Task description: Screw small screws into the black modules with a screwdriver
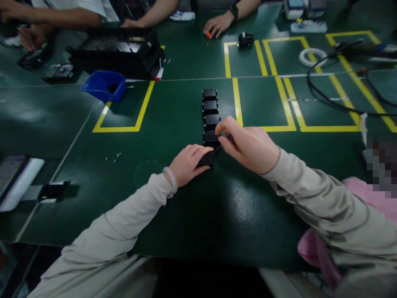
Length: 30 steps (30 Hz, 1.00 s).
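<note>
My left hand (187, 163) grips the nearest black box-shaped part (205, 159) on the green table, thumb on the near side and fingers on the far side. My right hand (243, 140) is closed around a small dark-handled screwdriver (230, 139). Its thin shaft slants down to the left, its tip at the right edge of the gripped part; whether it sits in a screw I cannot tell. Beyond it, several similar black box-shaped parts (210, 107) stand in a row leading away from me, with small shiny bits along their sides.
A few tiny screws (117, 155) lie to the left. Farther back are a blue bin (107, 85) and a large black tray (116, 51). A phone-like device (15, 178) rests at far left. Black cable (325, 99) and a white tape roll (312, 57) lie right. Co-workers' hands (219, 25) are across the table.
</note>
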Tool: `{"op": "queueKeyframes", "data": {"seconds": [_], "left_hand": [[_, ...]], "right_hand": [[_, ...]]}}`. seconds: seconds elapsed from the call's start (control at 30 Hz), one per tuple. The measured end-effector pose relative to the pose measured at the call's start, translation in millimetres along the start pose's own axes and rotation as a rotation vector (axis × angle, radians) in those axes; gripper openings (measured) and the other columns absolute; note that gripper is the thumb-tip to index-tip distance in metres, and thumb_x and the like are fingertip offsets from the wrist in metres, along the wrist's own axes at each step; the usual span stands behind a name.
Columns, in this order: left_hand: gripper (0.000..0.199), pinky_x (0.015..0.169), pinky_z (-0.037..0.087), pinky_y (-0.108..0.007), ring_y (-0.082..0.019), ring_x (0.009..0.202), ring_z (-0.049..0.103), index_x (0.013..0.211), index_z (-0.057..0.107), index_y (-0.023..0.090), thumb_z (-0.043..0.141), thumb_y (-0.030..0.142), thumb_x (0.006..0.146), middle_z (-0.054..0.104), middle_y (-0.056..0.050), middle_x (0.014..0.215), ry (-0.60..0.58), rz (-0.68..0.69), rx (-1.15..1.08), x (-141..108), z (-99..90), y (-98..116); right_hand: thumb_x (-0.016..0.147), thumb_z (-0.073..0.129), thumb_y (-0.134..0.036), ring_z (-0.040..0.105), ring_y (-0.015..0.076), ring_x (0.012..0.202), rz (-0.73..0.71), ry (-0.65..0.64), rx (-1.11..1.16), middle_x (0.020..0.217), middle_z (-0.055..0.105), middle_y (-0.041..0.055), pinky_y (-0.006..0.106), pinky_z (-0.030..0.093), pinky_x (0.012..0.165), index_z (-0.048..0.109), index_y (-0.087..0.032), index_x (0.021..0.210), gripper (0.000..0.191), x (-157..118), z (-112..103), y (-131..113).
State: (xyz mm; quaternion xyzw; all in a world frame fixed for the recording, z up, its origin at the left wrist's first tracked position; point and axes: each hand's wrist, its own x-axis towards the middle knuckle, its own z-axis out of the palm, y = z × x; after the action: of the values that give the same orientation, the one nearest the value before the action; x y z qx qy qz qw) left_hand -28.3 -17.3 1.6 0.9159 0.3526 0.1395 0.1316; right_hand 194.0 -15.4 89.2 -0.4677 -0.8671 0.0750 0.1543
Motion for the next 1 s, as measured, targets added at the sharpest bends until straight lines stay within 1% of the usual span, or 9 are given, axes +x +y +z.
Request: {"op": "queueKeyframes", "data": {"seconds": [0.13, 0.2, 0.37, 0.47, 0.6, 0.83, 1.0], "left_hand": [[0.048, 0.096, 0.047, -0.045, -0.029, 0.111, 0.054, 0.137, 0.041, 0.016, 0.056, 0.033, 0.095, 0.057, -0.013, 0.122, -0.011, -0.007, 0.0, -0.3, 0.4, -1.3], [0.047, 0.096, 0.046, -0.046, -0.029, 0.111, 0.054, 0.137, 0.042, 0.016, 0.056, 0.033, 0.095, 0.057, -0.013, 0.122, -0.019, -0.004, -0.009, -0.4, 0.0, -1.6], [0.047, 0.097, 0.046, -0.045, -0.028, 0.11, 0.053, 0.136, 0.043, 0.015, 0.056, 0.034, 0.095, 0.057, -0.013, 0.123, -0.022, -0.004, -0.02, -0.2, -1.5, -0.4], [0.048, 0.095, 0.047, -0.045, -0.028, 0.108, 0.053, 0.136, 0.043, 0.015, 0.056, 0.034, 0.094, 0.057, -0.013, 0.121, -0.021, -0.016, -0.001, -0.4, -0.5, 0.0], [0.049, 0.095, 0.048, -0.045, -0.028, 0.108, 0.053, 0.137, 0.043, 0.016, 0.058, 0.034, 0.094, 0.057, -0.013, 0.12, -0.024, -0.027, 0.016, -0.9, 0.7, -0.5], [0.05, 0.097, 0.047, -0.046, -0.028, 0.11, 0.054, 0.139, 0.041, 0.016, 0.056, 0.034, 0.094, 0.056, -0.014, 0.123, -0.021, -0.023, -0.006, -0.8, -1.0, -0.1], [0.051, 0.096, 0.047, -0.046, -0.028, 0.109, 0.054, 0.139, 0.04, 0.016, 0.058, 0.032, 0.094, 0.057, -0.013, 0.123, -0.017, -0.011, -0.007, -0.8, -0.4, -0.8]], "right_hand": [[0.099, 0.038, -0.038, 0.057, 0.0144, 0.056, 0.006, -0.002, -0.046, 0.068, 0.066, 0.0027, 0.024, 0.027, 0.055, 0.059, -0.016, 0.102, 0.03, -0.8, 0.4, -0.6], [0.099, 0.038, -0.037, 0.056, 0.014, 0.055, 0.012, 0.004, -0.058, 0.067, 0.066, 0.0026, 0.024, 0.027, 0.055, 0.059, -0.016, 0.103, 0.03, -0.9, 0.9, -0.9], [0.098, 0.04, -0.03, 0.058, 0.0138, 0.056, 0.002, 0.007, -0.015, 0.074, 0.068, 0.0031, 0.024, 0.026, 0.053, 0.056, -0.015, 0.112, 0.026, -0.3, 1.0, -0.6], [0.098, 0.04, -0.033, 0.058, 0.0146, 0.056, -0.007, 0.001, -0.015, 0.071, 0.067, 0.0029, 0.024, 0.026, 0.053, 0.058, -0.015, 0.107, 0.027, -0.3, 0.8, -0.6], [0.099, 0.038, -0.04, 0.057, 0.0151, 0.054, 0.007, 0.001, -0.054, 0.067, 0.066, 0.0032, 0.025, 0.024, 0.053, 0.06, -0.016, 0.101, 0.033, -0.6, 1.5, -1.3], [0.098, 0.038, -0.03, 0.059, 0.0151, 0.056, 0.022, -0.02, -0.024, 0.074, 0.069, 0.0039, 0.024, 0.024, 0.052, 0.057, -0.015, 0.112, 0.028, 0.4, -0.4, -3.7], [0.099, 0.038, -0.038, 0.06, 0.0166, 0.056, 0.004, -0.024, -0.043, 0.068, 0.067, 0.0032, 0.025, 0.024, 0.052, 0.06, -0.015, 0.104, 0.032, -0.3, -0.2, -3.4]]}}
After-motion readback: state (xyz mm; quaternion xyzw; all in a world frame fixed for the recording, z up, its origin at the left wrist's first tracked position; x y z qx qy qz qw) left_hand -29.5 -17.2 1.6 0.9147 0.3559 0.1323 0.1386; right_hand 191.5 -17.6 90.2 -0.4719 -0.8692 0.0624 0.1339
